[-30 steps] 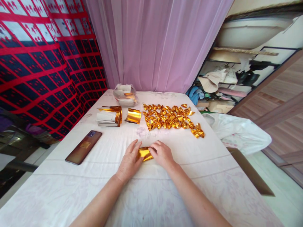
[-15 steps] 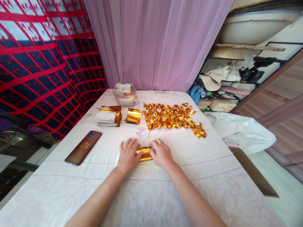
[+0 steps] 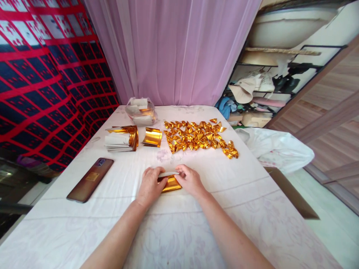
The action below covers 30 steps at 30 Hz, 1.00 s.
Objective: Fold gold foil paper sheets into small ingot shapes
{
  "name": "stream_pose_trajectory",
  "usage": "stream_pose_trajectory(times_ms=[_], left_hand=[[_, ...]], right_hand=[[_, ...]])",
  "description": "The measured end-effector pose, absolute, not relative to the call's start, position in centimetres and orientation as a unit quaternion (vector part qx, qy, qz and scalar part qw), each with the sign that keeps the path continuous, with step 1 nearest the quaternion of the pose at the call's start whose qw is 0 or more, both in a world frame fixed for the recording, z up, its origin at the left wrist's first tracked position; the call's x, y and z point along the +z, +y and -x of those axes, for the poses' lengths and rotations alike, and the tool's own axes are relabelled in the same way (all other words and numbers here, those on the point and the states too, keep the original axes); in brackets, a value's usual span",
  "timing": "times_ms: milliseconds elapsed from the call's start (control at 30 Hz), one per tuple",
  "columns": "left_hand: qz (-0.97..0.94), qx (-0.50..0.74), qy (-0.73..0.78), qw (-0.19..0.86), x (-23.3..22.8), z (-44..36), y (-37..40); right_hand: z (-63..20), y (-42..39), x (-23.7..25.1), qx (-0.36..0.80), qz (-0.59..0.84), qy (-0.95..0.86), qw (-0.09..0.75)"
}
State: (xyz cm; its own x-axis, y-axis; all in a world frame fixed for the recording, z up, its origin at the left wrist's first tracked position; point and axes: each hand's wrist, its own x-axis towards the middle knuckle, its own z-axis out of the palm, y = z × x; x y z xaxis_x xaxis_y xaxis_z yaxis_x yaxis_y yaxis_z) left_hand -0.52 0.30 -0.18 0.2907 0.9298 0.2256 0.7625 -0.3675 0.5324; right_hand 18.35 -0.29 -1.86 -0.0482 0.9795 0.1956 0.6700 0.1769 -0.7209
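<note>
A sheet of gold foil paper (image 3: 171, 184) lies on the table between my two hands, its far edge curled up and showing the pale back. My left hand (image 3: 150, 185) grips the left end of that edge, thumb over the gold side. At the right end, my right hand (image 3: 190, 180) pinches the same edge with thumb and fingers. Beyond them rest a small stack of gold foil sheets (image 3: 152, 137) and a thicker bundle of sheets (image 3: 120, 140), pale sides showing. Several folded gold foil pieces (image 3: 196, 135) are spread out to the right.
A phone (image 3: 91, 179) lies face down at the left. At the back stands a clear plastic bag (image 3: 141, 111) with more sheets. A purple curtain (image 3: 174, 52) hangs behind the table; shelves and a white plastic bag (image 3: 280, 147) are off the right edge.
My fingers, earlier lying flatter over the sheet, have curled around its far edge and lifted it, so the pale underside shows. The whole view has shifted slightly.
</note>
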Motion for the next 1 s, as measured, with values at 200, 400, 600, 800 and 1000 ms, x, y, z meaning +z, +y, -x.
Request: stream_pose_trajectory(times_ms=[200,400,600,800,1000], left_hand=[[-0.751,0.299,0.548,0.214,-0.5,1.0,0.6],[-0.758,0.297,0.537,0.221,-0.6,1.2,0.7],[-0.756,0.299,0.537,0.226,-0.7,1.3,0.7],[-0.757,0.302,0.535,0.223,-0.8,1.3,0.7],[-0.754,0.304,0.534,0.229,-0.9,1.2,0.7]], right_hand=[[-19.0,-0.4,-1.7,0.31,0.566,-0.662,0.381],[-19.3,-0.5,-1.7,0.329,0.554,-0.663,0.381],[-19.3,-0.5,-1.5,0.334,0.553,-0.662,0.379],[-19.3,-0.7,-0.9,0.337,0.542,-0.669,0.38],[-19.2,-0.7,-0.7,0.309,0.543,-0.681,0.383]])
